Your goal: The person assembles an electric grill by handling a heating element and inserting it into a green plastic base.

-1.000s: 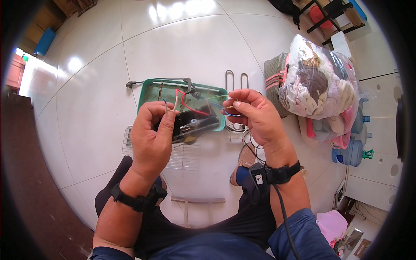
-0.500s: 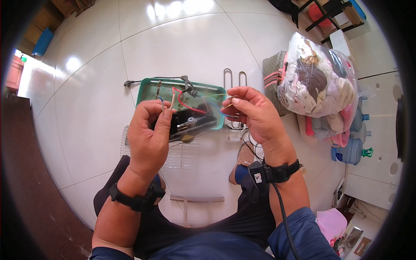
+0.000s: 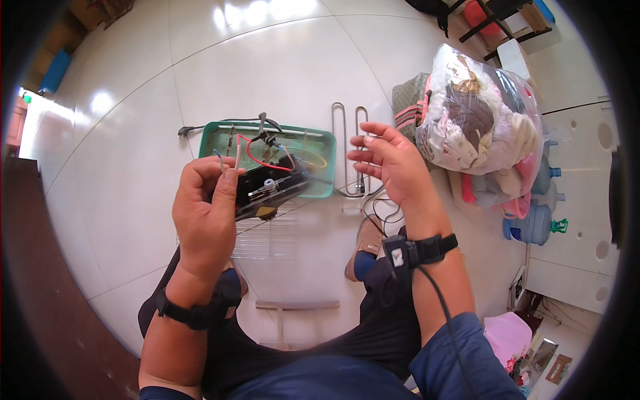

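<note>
My left hand [image 3: 208,217] is closed on the near-left end of a black electrical housing [image 3: 283,195], tilted, with metal parts inside and a knob-like piece below. Blue-tipped and white wire ends stick up by its thumb. A red wire [image 3: 260,160] loops from the housing to a black cord with a forked end [image 3: 268,133]. Beyond and beneath sits a green rectangular tray [image 3: 217,133] with a stained inside. Held apart to the right, my right hand [image 3: 393,160] has its fingers spread and nothing in them. Yellowish and blue wires near the housing are blurred.
U-shaped heating rods [image 3: 337,133] and a loose black cable [image 3: 383,212] lie right of the tray. A wire rack [image 3: 267,243] is on the floor near my feet. A plug [image 3: 183,132] lies at far left. Bagged clothes [image 3: 480,113] and water bottles [image 3: 533,227] stand right.
My right hand has let go of the yellow-green and blue wires, and its fingers have spread. The freed wires have dropped toward the housing. My left hand still holds the housing.
</note>
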Available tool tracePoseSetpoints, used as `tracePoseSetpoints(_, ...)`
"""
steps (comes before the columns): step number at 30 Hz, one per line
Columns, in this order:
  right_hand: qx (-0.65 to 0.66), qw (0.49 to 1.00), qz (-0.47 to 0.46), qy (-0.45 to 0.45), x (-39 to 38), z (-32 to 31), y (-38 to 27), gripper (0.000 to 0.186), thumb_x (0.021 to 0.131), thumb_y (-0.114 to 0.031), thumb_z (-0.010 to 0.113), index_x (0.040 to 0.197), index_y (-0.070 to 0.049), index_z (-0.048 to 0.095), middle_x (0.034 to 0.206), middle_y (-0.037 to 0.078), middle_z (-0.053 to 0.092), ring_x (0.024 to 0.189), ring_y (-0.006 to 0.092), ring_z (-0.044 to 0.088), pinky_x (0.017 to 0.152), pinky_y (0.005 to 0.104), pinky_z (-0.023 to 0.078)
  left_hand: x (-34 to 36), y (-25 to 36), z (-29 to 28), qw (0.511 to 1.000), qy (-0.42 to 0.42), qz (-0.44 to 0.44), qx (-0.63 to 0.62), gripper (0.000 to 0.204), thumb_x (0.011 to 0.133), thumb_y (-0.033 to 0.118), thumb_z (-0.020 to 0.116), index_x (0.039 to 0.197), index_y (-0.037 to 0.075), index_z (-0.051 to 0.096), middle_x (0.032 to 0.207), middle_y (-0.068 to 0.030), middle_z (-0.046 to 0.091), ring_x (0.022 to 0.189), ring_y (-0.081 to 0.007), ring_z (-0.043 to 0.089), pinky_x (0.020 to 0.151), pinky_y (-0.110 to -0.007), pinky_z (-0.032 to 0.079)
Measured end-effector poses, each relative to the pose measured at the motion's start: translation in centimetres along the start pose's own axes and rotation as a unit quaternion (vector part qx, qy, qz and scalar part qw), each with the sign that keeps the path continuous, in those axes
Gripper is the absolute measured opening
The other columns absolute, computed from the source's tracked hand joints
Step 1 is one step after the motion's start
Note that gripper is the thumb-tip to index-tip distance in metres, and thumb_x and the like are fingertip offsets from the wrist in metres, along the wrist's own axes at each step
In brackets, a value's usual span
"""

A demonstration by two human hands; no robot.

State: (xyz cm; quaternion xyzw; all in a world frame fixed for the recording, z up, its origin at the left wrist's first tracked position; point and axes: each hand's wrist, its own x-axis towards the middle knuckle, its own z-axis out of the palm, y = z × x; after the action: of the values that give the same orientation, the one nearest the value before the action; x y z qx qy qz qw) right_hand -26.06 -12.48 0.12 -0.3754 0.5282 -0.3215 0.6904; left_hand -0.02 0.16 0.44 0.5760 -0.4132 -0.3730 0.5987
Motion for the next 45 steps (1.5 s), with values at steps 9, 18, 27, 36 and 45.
tracePoseSetpoints(9, 0.023, 0.985, 0.062, 0.158, 8.3, -8.4, 5.3, 0.033, 0.094, -0.012, 0.059, 0.124, -0.004, 0.051, 0.111, 0.011, 0.064, 0.098, 0.0257, 0.067, 0.083, 0.0389, 0.056, 0.6, -0.7, -0.3, 1.0, -0.003, -0.026, 0.004, 0.007, 0.103, 0.007, 0.053, 0.107, 0.002, 0.053, 0.116, -0.0106, 0.059, 0.103, -0.0159, 0.063, 0.094, -0.028, 0.049)
tracePoseSetpoints(18, 0.005, 0.954, 0.159, 0.254, 12.3, -13.2, 18.0, 0.038, 0.092, -0.011, 0.06, 0.129, -0.011, 0.051, 0.11, 0.007, 0.062, 0.09, 0.0214, 0.064, 0.071, 0.0345, 0.054, 1.4, -1.1, 0.4, 0.997, -0.004, -0.054, 0.047, 0.007, 0.104, 0.009, 0.051, 0.102, 0.003, 0.052, 0.115, -0.0117, 0.059, 0.102, -0.0159, 0.062, 0.093, -0.029, 0.049)
tracePoseSetpoints(27, -0.093, 0.915, 0.258, 0.295, 11.5, -19.5, 27.8, 0.037, 0.086, -0.008, 0.062, 0.123, -0.012, 0.057, 0.099, 0.002, 0.059, 0.072, 0.0148, 0.051, 0.053, 0.0302, 0.037, 3.0, -2.2, 0.9, 0.997, -0.006, -0.058, 0.053, 0.008, 0.104, 0.011, 0.053, 0.104, 0.003, 0.052, 0.115, -0.0102, 0.06, 0.099, -0.0129, 0.061, 0.087, -0.027, 0.049)
tracePoseSetpoints(36, -0.219, 0.899, 0.286, 0.248, 11.7, -19.0, 30.4, 0.033, 0.085, -0.012, 0.065, 0.117, -0.006, 0.06, 0.103, 0.01, 0.063, 0.098, 0.0247, 0.056, 0.08, 0.0421, 0.044, 4.9, -3.1, 1.1, 0.996, -0.006, -0.068, 0.053, 0.01, 0.104, 0.012, 0.051, 0.103, 0.003, 0.053, 0.115, -0.0108, 0.06, 0.103, -0.017, 0.063, 0.093, -0.031, 0.051)
tracePoseSetpoints(45, -0.186, 0.867, 0.376, 0.271, 12.2, -16.0, 29.5, 0.03, 0.083, -0.005, 0.06, 0.11, 0.009, 0.061, 0.099, 0.021, 0.064, 0.086, 0.0327, 0.064, 0.064, 0.0474, 0.049, 6.3, -4.1, 0.8, 0.995, -0.003, -0.081, 0.064, 0.01, 0.105, 0.012, 0.051, 0.103, 0.002, 0.053, 0.115, -0.0109, 0.06, 0.103, -0.0174, 0.063, 0.093, -0.031, 0.051)
